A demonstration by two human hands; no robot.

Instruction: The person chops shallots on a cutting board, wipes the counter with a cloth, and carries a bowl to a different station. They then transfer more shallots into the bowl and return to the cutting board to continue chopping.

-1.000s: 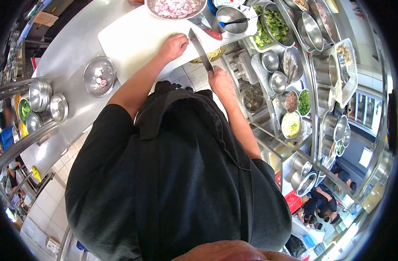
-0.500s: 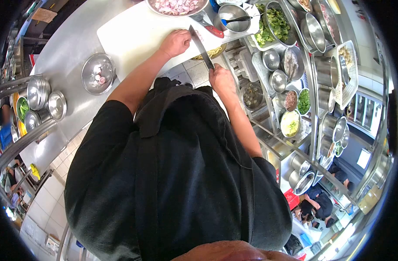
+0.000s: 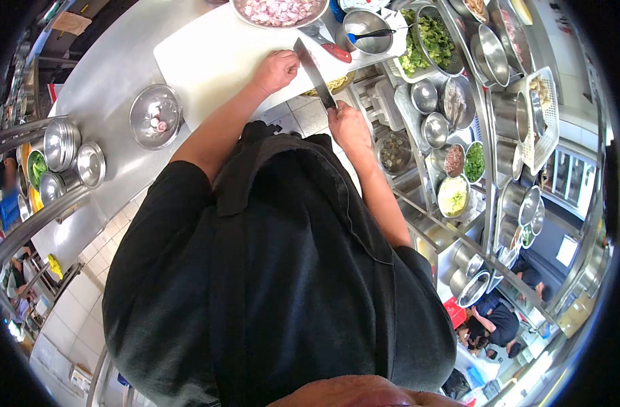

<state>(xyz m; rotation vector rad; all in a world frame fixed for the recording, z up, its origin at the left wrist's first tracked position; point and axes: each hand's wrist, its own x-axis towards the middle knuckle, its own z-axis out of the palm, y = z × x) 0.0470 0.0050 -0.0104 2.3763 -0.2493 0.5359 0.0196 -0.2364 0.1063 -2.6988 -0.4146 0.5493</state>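
Observation:
My right hand [image 3: 348,123] is wrapped around the handle of a long kitchen knife [image 3: 315,73]. Its blade points away from me over the white cutting board [image 3: 205,57]. Just left of the blade, my left hand [image 3: 279,70] rests on the board with its fingers curled in; whatever they hold, if anything, is hidden. Small pale pink bits lie right of the blade. Beyond the board stands a bowl of chopped pinkish-white pieces [image 3: 281,11], perhaps shallots. A red-handled tool [image 3: 336,52] lies near the board's right edge.
A metal bowl [image 3: 156,117] with a few round pale pieces sits left of the board. Another bowl [image 3: 368,34] holds a blue-tipped brush. Chopped greens [image 3: 422,47] and several ingredient bowls fill the racks at right. Stacked metal bowls [image 3: 61,144] stand far left. Other people appear lower right.
The whole view has shifted slightly. Both hands and the knife keep almost the same place on the board, with the knife still in my right hand.

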